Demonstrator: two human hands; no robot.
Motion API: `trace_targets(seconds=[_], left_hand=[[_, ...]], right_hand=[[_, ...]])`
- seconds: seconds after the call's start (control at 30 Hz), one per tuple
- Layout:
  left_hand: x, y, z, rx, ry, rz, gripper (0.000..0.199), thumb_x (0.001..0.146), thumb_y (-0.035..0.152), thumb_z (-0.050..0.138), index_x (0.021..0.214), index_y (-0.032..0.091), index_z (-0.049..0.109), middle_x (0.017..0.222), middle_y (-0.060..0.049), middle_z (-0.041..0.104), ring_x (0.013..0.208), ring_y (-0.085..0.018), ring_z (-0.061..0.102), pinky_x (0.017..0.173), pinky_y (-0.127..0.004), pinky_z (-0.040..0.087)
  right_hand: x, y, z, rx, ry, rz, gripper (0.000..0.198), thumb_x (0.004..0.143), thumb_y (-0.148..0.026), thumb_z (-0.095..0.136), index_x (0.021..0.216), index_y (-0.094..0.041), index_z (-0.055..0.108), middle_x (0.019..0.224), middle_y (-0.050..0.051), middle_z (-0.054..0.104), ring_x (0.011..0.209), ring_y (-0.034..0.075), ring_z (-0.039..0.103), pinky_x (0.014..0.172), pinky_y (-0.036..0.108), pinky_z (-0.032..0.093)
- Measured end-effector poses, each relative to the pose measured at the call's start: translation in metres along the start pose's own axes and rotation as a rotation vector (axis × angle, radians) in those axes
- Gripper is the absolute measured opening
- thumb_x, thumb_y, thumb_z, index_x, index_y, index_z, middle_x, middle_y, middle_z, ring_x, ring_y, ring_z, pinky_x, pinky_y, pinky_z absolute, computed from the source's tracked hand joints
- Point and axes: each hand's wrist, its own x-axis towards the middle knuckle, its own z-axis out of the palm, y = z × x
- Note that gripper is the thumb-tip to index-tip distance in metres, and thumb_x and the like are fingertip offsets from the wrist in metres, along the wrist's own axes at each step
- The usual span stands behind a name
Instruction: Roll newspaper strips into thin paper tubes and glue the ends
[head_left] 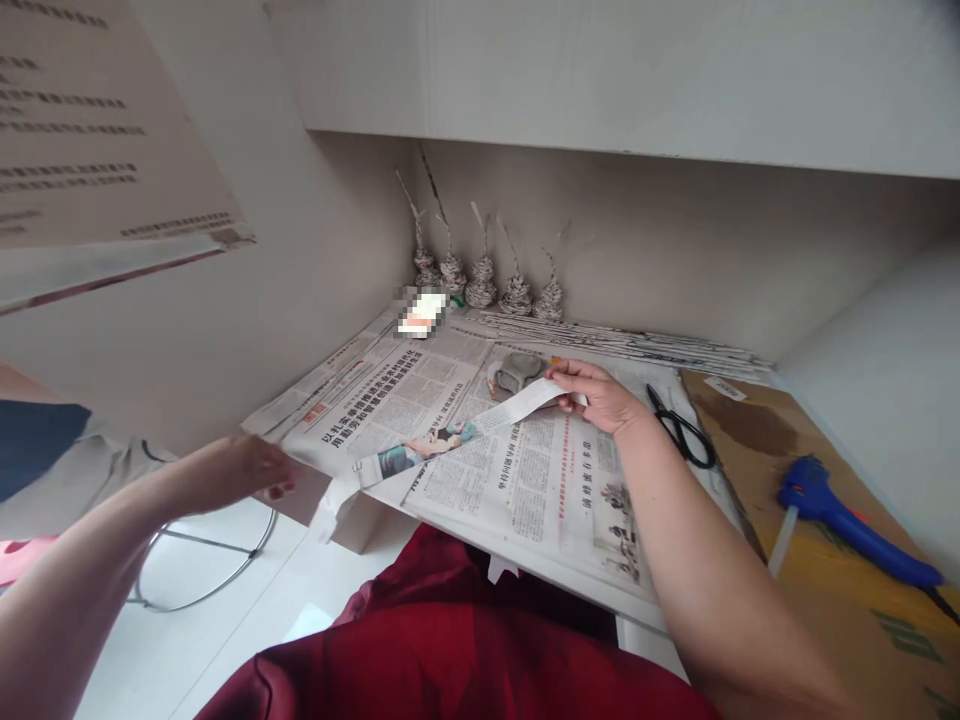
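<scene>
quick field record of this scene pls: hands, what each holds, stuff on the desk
right hand: pinches one end of the newspaper strip
left hand: open at the desk's left edge, near the strip's other end; contact unclear
desk cover: newspaper sheets
right side: scissors, blue glue gun on cardboard
back wall: five coiled paper cones

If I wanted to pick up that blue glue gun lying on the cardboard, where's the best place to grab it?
Best guess: grip the glue gun around its long blue body, coming down from above. It lies flat on the cardboard, body running down to the right, with the pale glue stick poking out at its left end. Avoid that end. The cord trails off right, so lift gently.
</scene>
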Motion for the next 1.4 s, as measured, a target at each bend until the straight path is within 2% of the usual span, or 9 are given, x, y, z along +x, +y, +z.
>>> trace_targets(seconds=[0.13, 0.33, 0.53, 0.7, 0.83, 1.0, 1.07, 1.17, 1.4], left_hand=[[0.011, 0.078, 0.018, -0.07, -0.221, 0.306, 0.024, 0.081, 0.038, 0.06, 0.09, 0.021, 0.074, 0.093, -0.006, 0.072, 0.082, -0.02, 0.065, 0.066, -0.027, 0.05], [0.049, 0.171, 0.089, -0.491, -0.456, 0.496, 0.065, 0.07, 0.027, 0.074, 0.131, 0.027, 0.051, 0.134, -0.014, 0.052, 0.119, -0.03, 0.052, 0.074, -0.033, 0.055], [0.078, 0.213, 0.155, -0.562, -0.74, 0.502, 0.064, 0.063, 0.025, 0.08, 0.121, 0.015, 0.054, 0.118, -0.017, 0.06, 0.098, -0.025, 0.063, 0.078, -0.039, 0.054], [0.092, 0.217, 0.165, -0.546, -0.831, 0.495, 0.052, 0.077, 0.053, 0.062, 0.113, 0.015, 0.059, 0.108, -0.013, 0.064, 0.078, -0.019, 0.067, 0.063, -0.031, 0.055], [0.117, 0.217, 0.158, -0.305, -0.561, 0.557, 0.057, 0.086, 0.062, 0.04, 0.102, 0.012, 0.065, 0.089, -0.012, 0.069, 0.068, -0.019, 0.066, 0.052, -0.028, 0.05], [0.157, 0.209, 0.172, 0.097, 0.078, 0.942, 0.044, 0.089, 0.04, 0.048, 0.126, 0.018, 0.056, 0.124, -0.012, 0.06, 0.116, -0.026, 0.051, 0.095, -0.039, 0.042], [0.168, 0.203, 0.185, 0.275, 0.081, 0.984, 0.054, 0.082, 0.041, 0.06, 0.129, 0.015, 0.054, 0.124, -0.014, 0.059, 0.115, -0.029, 0.049, 0.094, -0.041, 0.042], [0.175, 0.197, 0.201, 0.392, 0.131, 1.03, 0.025, 0.089, 0.027, 0.051, 0.1, 0.016, 0.07, 0.098, -0.01, 0.066, 0.099, -0.023, 0.055, 0.087, -0.034, 0.043], [0.17, 0.198, 0.203, 0.408, 0.198, 1.166, 0.033, 0.093, 0.032, 0.043, 0.081, 0.015, 0.069, 0.079, -0.008, 0.064, 0.083, -0.019, 0.055, 0.081, -0.03, 0.043]], right_hand=[[0.001, -0.001, 0.009, -0.084, -0.032, -0.011, 0.023, 0.068, -0.032, 0.074, 0.085, -0.019, 0.067, 0.073, 0.0, 0.062, 0.055, 0.009, 0.048, 0.048, 0.022, 0.033], [-0.005, -0.014, 0.026, -0.15, -0.189, -0.024, 0.024, 0.071, -0.03, 0.073, 0.091, -0.018, 0.065, 0.069, -0.002, 0.058, 0.052, 0.007, 0.046, 0.043, 0.018, 0.031], [-0.011, -0.021, 0.029, -0.115, -0.265, 0.023, 0.028, 0.073, -0.03, 0.073, 0.095, -0.017, 0.062, 0.061, -0.004, 0.054, 0.044, 0.005, 0.045, 0.038, 0.016, 0.031], [-0.006, -0.016, 0.014, 0.141, -0.115, -0.039, 0.026, 0.075, -0.028, 0.073, 0.096, -0.02, 0.06, 0.064, -0.005, 0.052, 0.043, 0.003, 0.042, 0.035, 0.013, 0.025], [-0.002, -0.009, 0.005, 0.188, -0.062, -0.04, 0.023, 0.074, -0.025, 0.073, 0.091, -0.019, 0.06, 0.062, -0.005, 0.05, 0.045, 0.003, 0.043, 0.037, 0.013, 0.026], [0.001, 0.002, 0.004, 0.04, -0.199, 0.151, 0.019, 0.074, -0.027, 0.072, 0.084, -0.015, 0.061, 0.061, -0.004, 0.052, 0.04, 0.002, 0.04, 0.034, 0.013, 0.025], [0.003, 0.006, 0.006, -0.025, -0.266, 0.203, 0.02, 0.075, -0.028, 0.071, 0.086, -0.014, 0.061, 0.058, -0.004, 0.052, 0.039, 0.002, 0.04, 0.034, 0.013, 0.026], [0.005, 0.01, 0.007, -0.085, -0.32, 0.245, 0.021, 0.076, -0.029, 0.07, 0.088, -0.014, 0.061, 0.054, -0.005, 0.051, 0.038, 0.003, 0.039, 0.034, 0.013, 0.028], [0.009, 0.014, 0.007, -0.109, -0.334, 0.269, 0.023, 0.077, -0.032, 0.069, 0.09, -0.015, 0.062, 0.056, -0.005, 0.051, 0.04, 0.003, 0.041, 0.034, 0.013, 0.029]])
